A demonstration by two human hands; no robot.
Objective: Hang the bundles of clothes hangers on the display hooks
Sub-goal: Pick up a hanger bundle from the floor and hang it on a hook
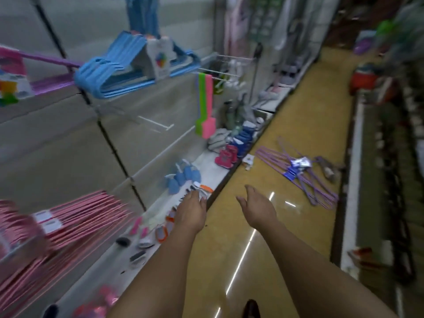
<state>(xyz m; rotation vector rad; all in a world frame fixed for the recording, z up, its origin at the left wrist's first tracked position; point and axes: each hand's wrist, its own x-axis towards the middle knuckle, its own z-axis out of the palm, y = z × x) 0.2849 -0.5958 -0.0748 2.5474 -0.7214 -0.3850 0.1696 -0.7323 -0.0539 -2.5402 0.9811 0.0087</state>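
- Two pink hanger bundles [75, 223] at least, lower left, stacked on hooks; motion blur and the frame edge cut them, so the exact count cannot be told.
- One magenta bundle [16, 74], upper left edge, partly cut off, with a coloured label.
- One blue hanger bundle [119, 65], upper centre-left, hung on a wall hook with a white card label; the print is unreadable.
- One bare white display hook [158, 125], centre-left, jutting from the grey slat wall [57, 143].
- One strip of green and pink flat items [205, 104], centre, hanging; kind unclear.
- Several small goods along the white base shelf [206, 171]: blue spray bottles, small boots, brushes; blurred, not countable.
- One left hand [191, 211], lower centre, fingers relaxed and extended over the shelf edge, holding nothing.
- One right hand [257, 203], lower centre, fingers spread loose above the yellow floor [298, 111], holding nothing.
- One purple hanger bundle [298, 171], centre-right, lying flat on the floor with a blue-and-white label, well apart from both hands.
- Right-hand shelving [378, 157]: heavily blurred, contents indistinct.
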